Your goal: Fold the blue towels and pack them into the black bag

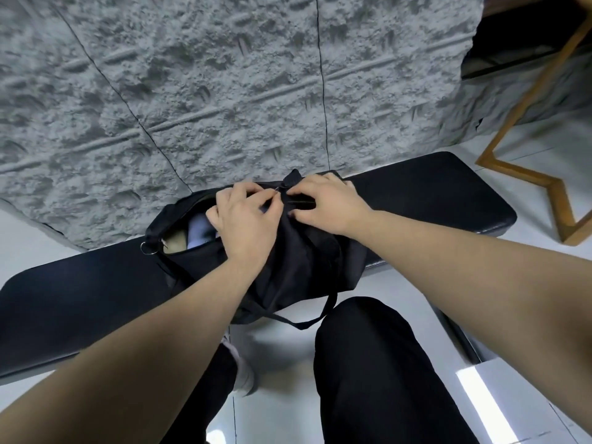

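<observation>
Grey textured wall; black bench point(432, 193). Black bag point(288, 267) lies lengthwise on it, mouth gaping left, blue towel point(200, 230) inside. Left hand point(243, 219) pinches zipper pull; right hand point(326, 203) grips fabric just beside, at closed end.

Mid-frame, your bag point(298, 267) lies on the bench point(432, 193), a towel point(198, 233) inside at its left end; wall point(224, 91) behind.

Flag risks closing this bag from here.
1. The blue towel bulges in the open mouth of the black bag; the zipper may snag it.
2. The left hand pinches the zipper pull while the right hand holds the fabric; a slip could stall it.
3. The bag overhangs the black bench; it might slide off.
</observation>
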Available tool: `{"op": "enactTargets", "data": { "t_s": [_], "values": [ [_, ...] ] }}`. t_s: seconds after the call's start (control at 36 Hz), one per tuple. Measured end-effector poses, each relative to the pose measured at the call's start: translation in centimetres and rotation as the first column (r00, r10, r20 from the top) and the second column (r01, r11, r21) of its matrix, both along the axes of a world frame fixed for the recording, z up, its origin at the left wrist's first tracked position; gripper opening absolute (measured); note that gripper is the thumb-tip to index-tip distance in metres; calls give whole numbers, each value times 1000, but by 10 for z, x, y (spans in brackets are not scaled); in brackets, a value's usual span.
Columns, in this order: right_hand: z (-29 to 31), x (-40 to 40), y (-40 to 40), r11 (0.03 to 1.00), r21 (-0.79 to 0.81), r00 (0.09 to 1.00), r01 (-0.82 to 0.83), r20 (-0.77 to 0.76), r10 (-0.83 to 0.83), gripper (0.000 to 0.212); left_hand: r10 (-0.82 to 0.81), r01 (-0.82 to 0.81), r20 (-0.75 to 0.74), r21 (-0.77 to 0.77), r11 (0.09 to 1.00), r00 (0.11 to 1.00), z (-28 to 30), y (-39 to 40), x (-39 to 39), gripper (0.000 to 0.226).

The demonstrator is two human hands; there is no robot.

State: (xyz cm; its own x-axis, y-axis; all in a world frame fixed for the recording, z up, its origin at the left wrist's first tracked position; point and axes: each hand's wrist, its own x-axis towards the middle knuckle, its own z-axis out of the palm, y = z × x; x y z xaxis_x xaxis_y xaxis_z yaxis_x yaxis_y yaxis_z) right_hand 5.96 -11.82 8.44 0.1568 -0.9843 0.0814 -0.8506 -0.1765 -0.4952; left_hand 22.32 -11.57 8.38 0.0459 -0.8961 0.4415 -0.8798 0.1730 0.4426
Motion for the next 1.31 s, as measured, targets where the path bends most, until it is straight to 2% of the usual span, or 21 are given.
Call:
{"op": "enactTargets", "data": {
  "t_s": [0.11, 0.28, 0.47, 0.56, 0.61, 0.72, 0.81, 0.89, 0.97, 1.14, 1.25, 1.31],
  "values": [
    [6, 11, -8, 998, -56, 1000, -4, -6, 4, 24, 35, -34, -51, 13, 999, 998, -2, 1, 4, 19],
    [1, 13, -4, 998, -59, 989, -17, -145, 8, 26, 118, -117, -97, 23, 993, 988, -3, -1, 34, 20],
    [-3, 16, -1, 998, -6, 991, 62, -116, -62, 23, 249, -237, -119, 108, 965, 961, -1, -2, 89, 26],
    [-2, 24, -2, 998, -29, 993, 57, -102, -60, 23, 211, -206, -73, 68, 976, 975, 1, 2, 109, 24],
    [0, 34, -2, 999, -46, 997, 15, -80, -18, 30, 159, -157, -40, 49, 986, 987, 3, 5, 115, 23],
    [5, 67, -7, 995, -55, 995, -82, -66, 79, 42, 103, -99, -82, 56, 994, 991, 7, 5, 115, 22],
    [8, 90, -11, 991, -44, 988, -128, -88, 124, 39, 40, -36, -87, 40, 999, 995, 7, 4, 113, 21],
    [8, 103, -13, 986, -57, 981, -159, -122, 151, 29, -8, 8, -88, 5, 1000, 996, 2, 3, 119, 18],
    [9, 106, -13, 982, -67, 973, -176, -162, 163, 25, 17, -21, -64, -50, 999, 998, -3, 2, 131, 17],
    [10, 100, -15, 982, -86, 969, -169, -199, 150, 22, 216, -199, -299, 87, 976, 930, -1, -5, 162, 22],
    [8, 102, -17, 978, -96, 957, -185, -245, 157, 22, 257, -220, -496, 134, 966, 829, -6, -8, 187, 25],
    [8, 106, -17, 976, -103, 954, -191, -255, 160, 22, 250, -199, -575, 152, 968, 779, -9, -8, 192, 19]
  ]
}}
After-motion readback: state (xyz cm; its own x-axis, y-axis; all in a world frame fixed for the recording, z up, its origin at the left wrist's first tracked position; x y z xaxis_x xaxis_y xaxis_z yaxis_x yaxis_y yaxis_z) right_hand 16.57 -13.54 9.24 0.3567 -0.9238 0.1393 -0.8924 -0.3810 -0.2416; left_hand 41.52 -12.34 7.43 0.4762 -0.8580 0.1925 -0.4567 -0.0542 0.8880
